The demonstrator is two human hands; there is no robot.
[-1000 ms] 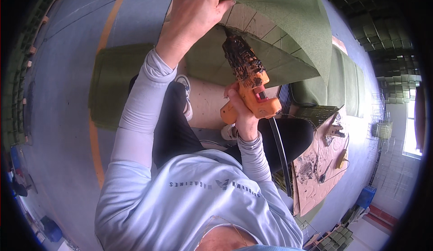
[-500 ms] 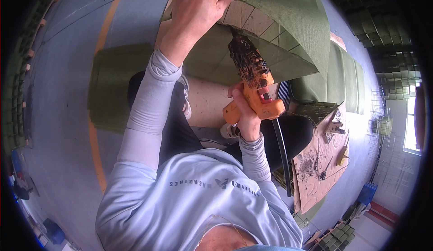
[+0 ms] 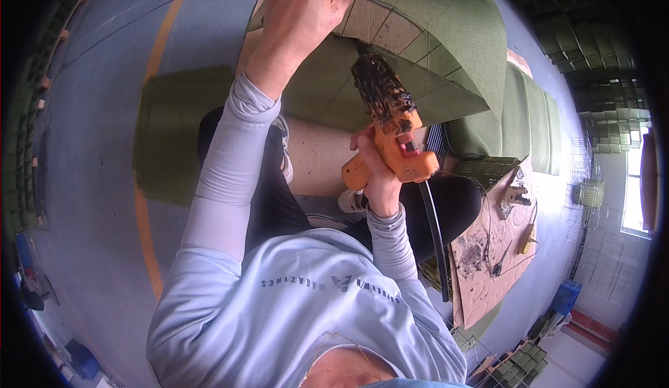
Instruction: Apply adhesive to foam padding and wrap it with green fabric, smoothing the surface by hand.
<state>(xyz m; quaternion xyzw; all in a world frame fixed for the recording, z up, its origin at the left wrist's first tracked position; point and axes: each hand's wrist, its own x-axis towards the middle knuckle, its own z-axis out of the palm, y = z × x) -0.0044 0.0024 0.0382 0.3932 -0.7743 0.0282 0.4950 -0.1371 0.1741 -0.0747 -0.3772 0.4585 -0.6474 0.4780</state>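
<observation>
Nearest the camera, the person's pale grey long-sleeved shirt [image 3: 306, 311] fills the lower centre, both forearms rising from it.

The right hand [image 3: 380, 179] is closed fully around the grip of an orange hot glue gun [image 3: 397, 147], fingers wrapped tight with no visible gap. The gun's barrel is heavily crusted with dark residue, and its nozzle points up to the underside of the green fabric panel [image 3: 446, 32]. A black rod [image 3: 433, 238] runs from the gun's rear down past the wrist.

Further out, the left hand [image 3: 303, 18] is clenched on the folded-back edge of the same panel, thumb and fingers pinching the material and holding it lifted. The exposed backing beneath shows tan squares divided by dark lines. The nozzle sits just under this lifted edge, near the left hand but apart from it.

To the right, a cardboard sheet [image 3: 488, 255] lies on the floor, spotted with dark glue marks, with small tools resting on it. More green padded pieces [image 3: 536, 119] are stacked beyond it.

To the left, a flat green mat [image 3: 171, 133] lies on the grey floor [image 3: 90, 144], crossed by an orange painted line [image 3: 143, 227]. Open floor extends along the left side; the right side is crowded.
</observation>
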